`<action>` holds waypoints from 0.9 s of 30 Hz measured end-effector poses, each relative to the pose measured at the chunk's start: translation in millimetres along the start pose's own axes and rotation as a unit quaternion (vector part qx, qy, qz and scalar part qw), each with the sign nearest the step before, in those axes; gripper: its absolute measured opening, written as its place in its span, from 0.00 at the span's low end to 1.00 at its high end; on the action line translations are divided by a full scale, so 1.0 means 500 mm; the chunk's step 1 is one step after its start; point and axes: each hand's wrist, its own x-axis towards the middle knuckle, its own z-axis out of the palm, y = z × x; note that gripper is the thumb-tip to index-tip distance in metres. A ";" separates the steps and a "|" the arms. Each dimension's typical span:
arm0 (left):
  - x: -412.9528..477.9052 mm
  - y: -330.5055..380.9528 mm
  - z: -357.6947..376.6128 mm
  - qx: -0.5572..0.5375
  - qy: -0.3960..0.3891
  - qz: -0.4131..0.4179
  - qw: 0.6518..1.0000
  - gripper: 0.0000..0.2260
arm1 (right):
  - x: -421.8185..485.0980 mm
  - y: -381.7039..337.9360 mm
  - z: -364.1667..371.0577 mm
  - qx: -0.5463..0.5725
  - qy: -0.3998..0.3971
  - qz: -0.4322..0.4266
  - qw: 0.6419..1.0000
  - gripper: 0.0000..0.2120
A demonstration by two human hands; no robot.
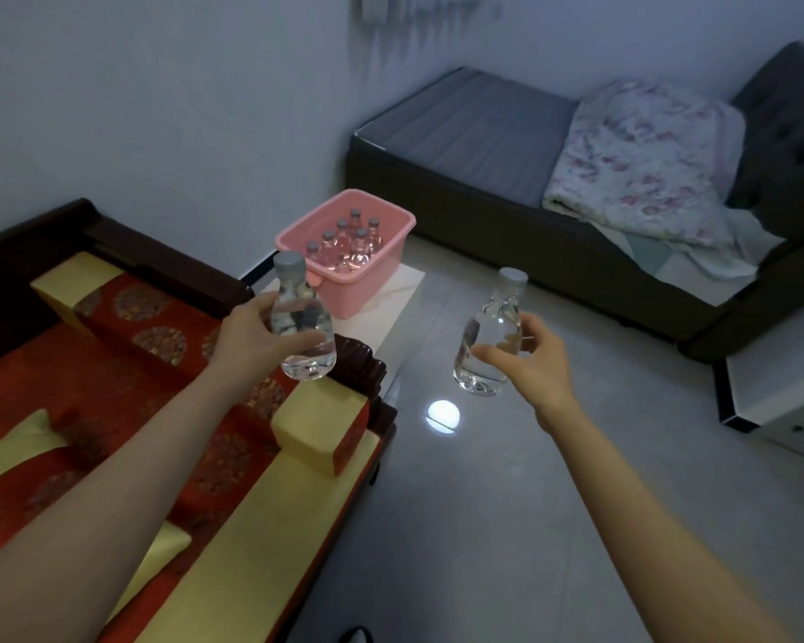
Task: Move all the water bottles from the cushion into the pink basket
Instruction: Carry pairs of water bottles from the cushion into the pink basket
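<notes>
"Two at once, one in each hand?"

"Yes. My left hand (256, 334) has its fingers and thumb wrapped round the belly of one water bottle (300, 327). My right hand (530, 359) curls round the other bottle (490, 345) from the side. Both are upright, caps on top, so they can go down standing like the rest."

"Where are they, exactly?"

"In the air. The left one hangs over the end of the red cushion (126, 364), by the dark wooden armrest (363, 359). The right one is out over the tiled floor (483, 503). Neither is above the pink basket (344, 285) yet; it stands beyond them on a low white ledge (405, 290)."

"Room in it?"

"Several capped bottles (344, 241) stand bunched together inside. Some pink wall shows around them, so I judge there is space for these two."

"Why grip the body, not the neck?"

"Clear plastic full of water: I expect it to be heavy and slick, and held by the neck it would swing."

"Anything left to fetch?"

"None that I can see on the cushion, though my left arm (112, 480) hides a strip of it."
</notes>
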 end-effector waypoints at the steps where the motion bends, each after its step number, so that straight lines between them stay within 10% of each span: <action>1: 0.024 0.001 0.009 -0.001 0.007 -0.002 1.000 0.20 | 0.030 -0.003 -0.002 0.002 -0.008 0.001 1.000 0.26; 27: 0.633 -0.004 0.254 0.031 0.214 -0.113 0.970 0.28 | 0.904 0.019 0.110 -0.019 -0.221 -0.058 0.973 0.27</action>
